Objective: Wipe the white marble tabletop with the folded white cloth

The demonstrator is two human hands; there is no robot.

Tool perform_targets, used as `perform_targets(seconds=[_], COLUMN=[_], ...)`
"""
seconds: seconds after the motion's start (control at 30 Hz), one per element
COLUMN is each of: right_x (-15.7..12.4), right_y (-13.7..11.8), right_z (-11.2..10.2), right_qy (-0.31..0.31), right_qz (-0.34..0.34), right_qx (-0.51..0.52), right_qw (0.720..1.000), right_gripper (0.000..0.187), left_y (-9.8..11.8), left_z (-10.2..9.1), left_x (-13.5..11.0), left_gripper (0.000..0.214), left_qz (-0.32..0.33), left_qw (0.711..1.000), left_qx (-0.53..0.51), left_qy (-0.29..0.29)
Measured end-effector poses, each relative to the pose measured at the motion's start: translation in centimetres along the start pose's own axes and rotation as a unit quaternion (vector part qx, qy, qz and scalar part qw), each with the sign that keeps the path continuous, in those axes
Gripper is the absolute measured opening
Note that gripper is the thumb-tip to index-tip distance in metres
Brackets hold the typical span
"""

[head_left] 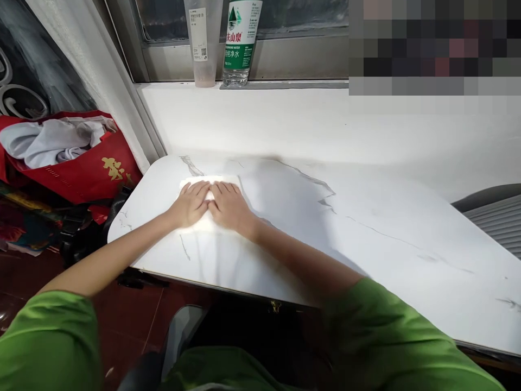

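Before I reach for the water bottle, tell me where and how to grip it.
The bottle is likely best wrapped around its label, coming from the table side: it appears upright, with the window behind and a translucent cup to its left.

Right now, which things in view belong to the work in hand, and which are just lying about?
Seemingly in use:
- white cloth, under the left hand and right hand
- marble-patterned tabletop beneath it

Apparently just about:
- labelled translucent cup
- green-and-white-labelled water bottle
- red bag holding pale fabric
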State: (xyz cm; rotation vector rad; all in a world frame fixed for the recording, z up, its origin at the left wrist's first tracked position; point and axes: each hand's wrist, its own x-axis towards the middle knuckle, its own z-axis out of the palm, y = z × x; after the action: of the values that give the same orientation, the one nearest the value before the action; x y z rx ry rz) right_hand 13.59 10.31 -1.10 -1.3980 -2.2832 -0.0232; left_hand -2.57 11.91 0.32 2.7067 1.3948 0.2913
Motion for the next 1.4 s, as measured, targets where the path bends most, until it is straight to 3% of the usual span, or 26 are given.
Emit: perform_targets(seconds=[0.2, 0.33, 0.5, 0.67, 0.87, 1.23, 1.4], right_x=[6.3, 9.0, 10.5, 10.0, 7.0, -0.5, -1.1], right_y=[4.8, 7.2, 8.1, 7.7, 4.2, -9.2, -13.1], right_z=[1.9, 2.3, 2.9, 3.0, 2.4, 0.2, 0.4], right_qy=[0.021, 0.014, 0.029, 0.032, 0.015, -0.056, -0.065], right_qz=[0.048, 0.061, 0.082, 0.071, 0.063, -0.019, -0.072], right_qx=[0.007, 0.01, 0.009, -0.018, -0.029, 0.006, 0.038], right_qw=[0.999, 0.998, 0.996, 0.997, 0.997, 0.998, 0.995], right_gripper=[0.036, 0.037, 0.037, 0.038, 0.043, 0.054, 0.054], left_y=[-4.1, -5.3, -6.2, -6.3, -5.3, -3.4, -3.7], left_z=[0.6, 0.9, 1.2, 1.4, 0.4, -2.5, -3.8], left_x=[8.4, 12.1, 14.2, 13.8, 8.8, -8.9, -14.2], left_gripper=[0.05, 0.048, 0.05, 0.054, 0.055, 0.057, 0.057], left_qz=[0.034, 0.029, 0.03, 0.015, 0.021, -0.024, -0.065], left_qw=[0.999, 0.999, 0.999, 1.0, 1.0, 1.0, 0.998], left_qx=[-0.016, -0.021, -0.021, -0.002, -0.005, -0.015, -0.002], left_qy=[0.022, 0.038, 0.031, 0.017, -0.008, 0.009, 0.01])
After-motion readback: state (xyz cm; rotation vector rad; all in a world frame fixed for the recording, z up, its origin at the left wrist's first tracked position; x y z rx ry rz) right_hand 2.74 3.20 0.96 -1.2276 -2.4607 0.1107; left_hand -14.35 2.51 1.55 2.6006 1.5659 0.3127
